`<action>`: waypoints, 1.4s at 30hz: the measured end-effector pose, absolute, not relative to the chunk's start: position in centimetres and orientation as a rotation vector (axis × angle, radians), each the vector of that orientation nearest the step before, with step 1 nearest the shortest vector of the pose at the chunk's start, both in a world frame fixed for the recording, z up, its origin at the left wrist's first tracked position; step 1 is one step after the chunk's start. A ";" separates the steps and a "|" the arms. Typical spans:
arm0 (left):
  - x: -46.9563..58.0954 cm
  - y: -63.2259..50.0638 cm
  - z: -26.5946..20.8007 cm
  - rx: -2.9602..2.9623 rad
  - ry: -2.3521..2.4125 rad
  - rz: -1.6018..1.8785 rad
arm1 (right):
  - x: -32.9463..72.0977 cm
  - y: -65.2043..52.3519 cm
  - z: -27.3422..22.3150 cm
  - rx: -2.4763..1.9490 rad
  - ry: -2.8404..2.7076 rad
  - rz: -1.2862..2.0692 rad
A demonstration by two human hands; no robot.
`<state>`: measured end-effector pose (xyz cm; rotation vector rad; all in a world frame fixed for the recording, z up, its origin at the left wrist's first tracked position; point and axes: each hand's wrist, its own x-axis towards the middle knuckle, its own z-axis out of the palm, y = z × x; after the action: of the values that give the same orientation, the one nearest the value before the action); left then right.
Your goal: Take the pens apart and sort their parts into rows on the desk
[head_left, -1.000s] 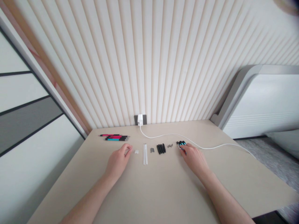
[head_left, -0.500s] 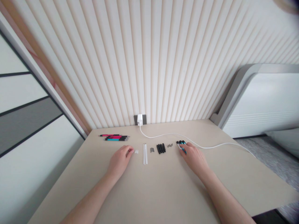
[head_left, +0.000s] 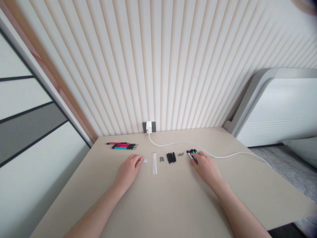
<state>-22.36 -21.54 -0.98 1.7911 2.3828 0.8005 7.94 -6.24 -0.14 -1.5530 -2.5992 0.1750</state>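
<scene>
My left hand [head_left: 129,168] rests on the table with thumb and fingertips pinched together, beside several tiny white pieces [head_left: 145,161]. What sits between those fingertips is too small to make out. My right hand [head_left: 205,165] curls over several pen barrels with black ends [head_left: 195,151], some of them teal. Its fingers close on a white barrel [head_left: 189,154] at the left of that group and partly cover the rest. Between the hands lie white thin tubes [head_left: 154,163], small grey pieces [head_left: 161,159], black grip sleeves [head_left: 171,157] and small metal tips [head_left: 180,154].
Several red, teal and black pens [head_left: 123,145] lie at the back left of the beige table [head_left: 160,205]. A white charger [head_left: 149,126] is plugged into the wall, and its cable [head_left: 173,143] runs across the back to the right edge. A bed headboard [head_left: 279,109] stands at right.
The white barrel under my right fingers has shifted slightly left at its upper end. My left hand has hardly moved.
</scene>
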 end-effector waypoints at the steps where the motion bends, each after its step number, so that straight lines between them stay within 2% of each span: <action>1: -22.3 -21.5 -1.0 1.793 2.388 0.793 | 7.9 -6.2 -0.1 -1.551 -2.599 0.176; 19: -21.4 -21.9 -0.7 1.812 2.404 0.460 | 8.1 -6.2 0.1 -1.564 -2.576 0.181; 33: -21.6 -21.7 -1.1 1.834 2.380 0.543 | 8.5 -6.4 0.1 -1.733 -2.458 0.330; 42: -21.7 -21.7 -1.3 1.818 2.376 0.598 | 8.5 -6.4 0.1 -1.689 -2.470 0.336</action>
<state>-21.68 -21.71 -1.28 1.8184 2.3757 0.5981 8.50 -6.35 0.08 -1.6887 -2.4703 0.3361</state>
